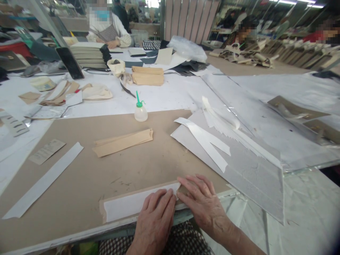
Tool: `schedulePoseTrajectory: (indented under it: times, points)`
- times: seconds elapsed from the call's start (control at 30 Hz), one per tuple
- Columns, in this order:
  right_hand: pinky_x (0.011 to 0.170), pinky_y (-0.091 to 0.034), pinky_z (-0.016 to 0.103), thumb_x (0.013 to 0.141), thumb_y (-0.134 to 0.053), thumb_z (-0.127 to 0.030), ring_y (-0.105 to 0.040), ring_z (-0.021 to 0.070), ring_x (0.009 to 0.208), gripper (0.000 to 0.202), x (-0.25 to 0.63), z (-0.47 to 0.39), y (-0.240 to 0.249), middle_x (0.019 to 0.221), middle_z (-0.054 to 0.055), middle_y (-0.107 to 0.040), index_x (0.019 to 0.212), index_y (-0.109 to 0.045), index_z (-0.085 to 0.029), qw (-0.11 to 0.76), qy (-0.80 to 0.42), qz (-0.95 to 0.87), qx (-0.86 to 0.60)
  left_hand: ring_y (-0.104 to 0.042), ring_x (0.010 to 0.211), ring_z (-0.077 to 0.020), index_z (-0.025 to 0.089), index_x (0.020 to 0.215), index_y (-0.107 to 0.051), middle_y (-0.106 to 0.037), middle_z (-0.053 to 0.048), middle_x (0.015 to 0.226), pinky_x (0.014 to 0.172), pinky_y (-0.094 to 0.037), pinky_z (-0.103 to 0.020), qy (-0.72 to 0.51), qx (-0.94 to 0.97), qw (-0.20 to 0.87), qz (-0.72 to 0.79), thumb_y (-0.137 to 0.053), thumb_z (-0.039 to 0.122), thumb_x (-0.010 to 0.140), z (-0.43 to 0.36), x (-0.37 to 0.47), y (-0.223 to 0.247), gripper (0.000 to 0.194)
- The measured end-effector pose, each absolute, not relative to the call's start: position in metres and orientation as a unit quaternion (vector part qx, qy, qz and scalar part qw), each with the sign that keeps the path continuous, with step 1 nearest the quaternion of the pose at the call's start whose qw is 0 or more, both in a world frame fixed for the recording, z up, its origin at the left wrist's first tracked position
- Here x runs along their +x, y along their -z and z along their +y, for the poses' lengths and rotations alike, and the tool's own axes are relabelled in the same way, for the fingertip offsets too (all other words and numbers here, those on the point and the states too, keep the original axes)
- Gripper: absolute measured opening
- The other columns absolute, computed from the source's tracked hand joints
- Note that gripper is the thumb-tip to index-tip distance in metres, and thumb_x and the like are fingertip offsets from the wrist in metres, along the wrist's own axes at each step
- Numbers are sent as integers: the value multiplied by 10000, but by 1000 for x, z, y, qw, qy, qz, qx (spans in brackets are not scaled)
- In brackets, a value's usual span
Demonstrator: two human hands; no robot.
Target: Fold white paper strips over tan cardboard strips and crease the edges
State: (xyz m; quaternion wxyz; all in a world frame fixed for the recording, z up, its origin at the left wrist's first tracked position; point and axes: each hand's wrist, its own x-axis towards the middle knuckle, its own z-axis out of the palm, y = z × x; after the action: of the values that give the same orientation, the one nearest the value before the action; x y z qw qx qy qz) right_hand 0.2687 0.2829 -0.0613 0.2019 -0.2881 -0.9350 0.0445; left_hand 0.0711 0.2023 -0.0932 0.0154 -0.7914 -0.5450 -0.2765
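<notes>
A white strip [127,202] lies on a slightly larger tan strip [103,209] at the table's front edge. My left hand [158,216] rests flat over the right part of the white strip, its fingers stretched out and close together. At the strips' right end is my right hand [204,202]. Its thumb and forefinger are apart, their tips touching the end near its two corners. My left hand covers part of the strips' lower edge.
Tan strips [123,141] lie behind, near a squeeze bottle [141,112] with a green spout. A long white strip [45,182] is at left. White strips [204,141] lie on a grey board [249,184] at right. A person [107,28] sits across the table.
</notes>
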Motion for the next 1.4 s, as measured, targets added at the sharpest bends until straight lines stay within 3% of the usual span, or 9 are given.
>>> schedulePoseTrajectory:
  times: [0.17,0.63,0.8,0.93,1.1,1.4]
  points:
    - [1046,-434,528,844,-416,29,-447,280,1308,456,270,286,58,1420,59,-538,1058,-701,-255,254,-149,-898,-328,-526,1160,-264,142,1247,-650,-672,-45,1311,951,-481,-423,278,-789,15,-548,-463,192,1003,202,72,91,312]
    - [1032,-438,546,879,-445,8,-474,278,1257,379,268,287,65,1361,63,-572,973,-710,-248,279,-170,-899,-290,-551,1112,-245,140,1184,-673,-704,-46,1242,922,-495,-389,297,-782,32,-547,-448,193,1007,206,74,87,291]
    - [1033,-471,497,903,-415,0,-480,264,1283,351,269,283,68,1350,74,-573,846,-680,-223,322,-218,-861,-329,-552,1129,-237,150,1185,-670,-701,-61,1229,925,-495,-381,296,-785,37,-543,-434,208,1014,206,74,88,297]
    - [996,-511,460,925,-418,-7,-507,259,1256,333,269,281,70,1313,112,-583,979,-673,-214,353,-209,-830,-379,-559,1103,-228,147,1140,-671,-698,-68,1176,916,-485,-365,293,-787,37,-541,-357,229,1038,212,74,87,340]
    - [1015,-503,479,923,-411,26,-485,263,1276,428,268,282,70,1325,107,-579,1139,-677,-230,328,-182,-858,-351,-569,1008,-231,131,1177,-635,-665,-94,1084,855,-516,-353,270,-791,4,-549,-352,174,1013,220,75,88,330]
    - [1006,-501,482,922,-422,21,-491,270,1250,451,268,283,73,1344,93,-572,1194,-668,-243,293,-174,-875,-343,-567,992,-226,132,1231,-594,-624,-92,1098,851,-537,-347,247,-793,-24,-557,-394,108,973,221,74,89,327]
